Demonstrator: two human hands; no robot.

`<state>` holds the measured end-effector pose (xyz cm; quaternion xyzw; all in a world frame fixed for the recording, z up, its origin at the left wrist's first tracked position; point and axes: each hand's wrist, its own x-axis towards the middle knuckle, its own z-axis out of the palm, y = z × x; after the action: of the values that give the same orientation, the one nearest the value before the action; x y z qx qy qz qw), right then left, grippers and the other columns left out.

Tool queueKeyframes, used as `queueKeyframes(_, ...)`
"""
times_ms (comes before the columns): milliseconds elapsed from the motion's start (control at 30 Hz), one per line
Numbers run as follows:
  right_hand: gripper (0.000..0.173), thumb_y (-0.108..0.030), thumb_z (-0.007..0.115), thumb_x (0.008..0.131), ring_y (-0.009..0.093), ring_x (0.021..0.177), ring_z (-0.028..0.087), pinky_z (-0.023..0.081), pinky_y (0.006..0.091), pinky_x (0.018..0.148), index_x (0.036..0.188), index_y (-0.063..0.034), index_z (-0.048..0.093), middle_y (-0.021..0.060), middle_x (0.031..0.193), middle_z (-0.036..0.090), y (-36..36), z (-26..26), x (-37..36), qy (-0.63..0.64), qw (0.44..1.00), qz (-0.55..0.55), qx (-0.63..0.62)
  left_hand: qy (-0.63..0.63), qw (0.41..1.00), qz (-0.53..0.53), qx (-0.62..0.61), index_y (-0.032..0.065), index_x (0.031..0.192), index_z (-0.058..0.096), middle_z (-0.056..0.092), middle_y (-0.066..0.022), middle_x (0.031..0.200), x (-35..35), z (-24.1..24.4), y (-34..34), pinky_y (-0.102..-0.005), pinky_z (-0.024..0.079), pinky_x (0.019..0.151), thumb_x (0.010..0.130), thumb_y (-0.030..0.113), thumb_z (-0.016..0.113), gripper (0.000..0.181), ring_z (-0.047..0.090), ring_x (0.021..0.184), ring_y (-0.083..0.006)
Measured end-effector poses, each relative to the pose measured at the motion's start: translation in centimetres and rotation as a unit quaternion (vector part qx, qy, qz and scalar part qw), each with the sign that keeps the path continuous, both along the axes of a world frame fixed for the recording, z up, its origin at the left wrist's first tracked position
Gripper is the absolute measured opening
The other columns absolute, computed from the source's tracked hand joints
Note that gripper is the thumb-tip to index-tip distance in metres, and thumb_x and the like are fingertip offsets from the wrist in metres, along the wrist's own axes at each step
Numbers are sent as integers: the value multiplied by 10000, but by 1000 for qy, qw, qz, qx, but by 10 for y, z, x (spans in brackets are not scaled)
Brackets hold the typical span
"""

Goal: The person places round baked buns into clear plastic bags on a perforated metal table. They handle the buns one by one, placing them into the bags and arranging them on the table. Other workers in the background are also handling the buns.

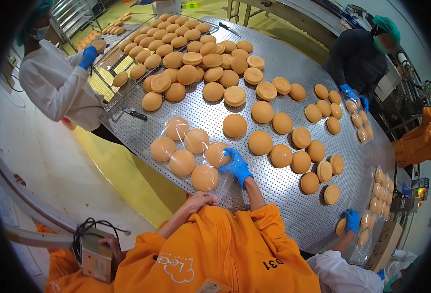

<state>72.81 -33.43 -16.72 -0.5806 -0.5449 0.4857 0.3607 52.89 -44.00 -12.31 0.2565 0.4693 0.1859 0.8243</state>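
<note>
On the perforated metal table [200, 106] in front of me lies a clear plastic bag [188, 154] with several round golden buns inside. My right hand [237, 166], in a blue glove, is at the bag's right side, its fingers on a bun [215, 154]; whether they reach inside the bag is unclear. My bare left hand [202, 199] pinches the near edge of the plastic, just below another bagged bun [204, 177]. Loose round buns [260, 143] lie to the right of the bag, and a large heap of them [200, 62] stands beyond it.
A black-handled knife [136, 114] lies near the left edge, another knife [229, 29] at the far edge. Wire racks [107, 97] hold buns at the back left. Gloved co-workers stand at left, far right and near right. Filled bags [382, 190] and a cardboard box [383, 245] are at right.
</note>
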Motion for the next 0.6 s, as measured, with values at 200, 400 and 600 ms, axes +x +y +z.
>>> queueKeyframes(200,601,-125,797,521,150,892,504,436,292,814,1034,-69,489,30,963,516,-2,30,5,54,994,10,-92,2,1000,-30,-2,-44,946,569,609,-87,863,1,-9,5,-239,492,723,796,133,633,240,589,764,-136)
queueKeyframes(400,563,-84,779,560,136,884,490,421,284,821,1034,-62,476,22,940,507,-5,32,4,100,991,-6,-88,-3,997,-67,-28,-31,918,577,606,-80,852,0,-13,15,-247,479,747,801,148,624,219,589,776,-144)
queueKeyframes(600,575,-73,774,551,135,870,487,421,282,820,1045,-63,479,23,932,505,-2,26,4,92,996,12,-1,-11,999,-41,-11,-36,883,588,608,-75,826,5,-3,12,-230,482,722,788,105,630,175,584,743,-131)
